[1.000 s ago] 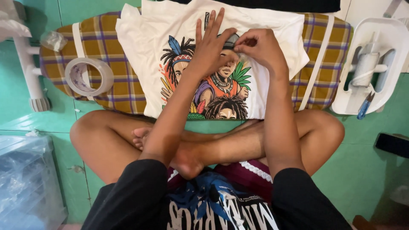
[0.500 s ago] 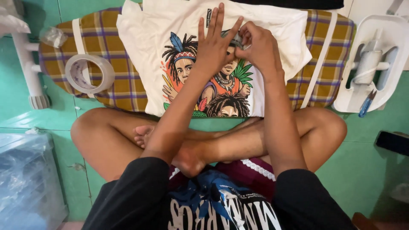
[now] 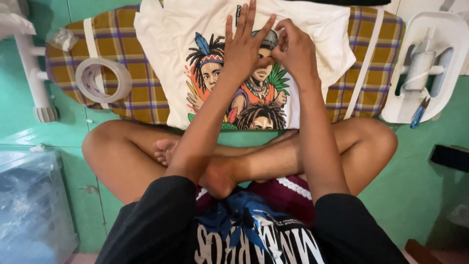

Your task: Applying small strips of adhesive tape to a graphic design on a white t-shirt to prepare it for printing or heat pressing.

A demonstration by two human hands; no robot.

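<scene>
Head view: left hand (image 3: 245, 46) & right hand (image 3: 292, 49) on printed shirt (image 3: 205, 29).

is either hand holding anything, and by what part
The right hand pinches something small on the shirt print; what it is cannot be told. The left hand lies spread on the print, gripping nothing.

right hand (image 3: 294, 49) moved up the t-shirt (image 3: 312, 29) print, now touching left hand (image 3: 244, 46) thumb

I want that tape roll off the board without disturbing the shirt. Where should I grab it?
The tape roll lies flat near the left end of the plaid ironing board, apart from the printed T-shirt. Probably pinch its rim from above, one finger inside the open centre.
</scene>
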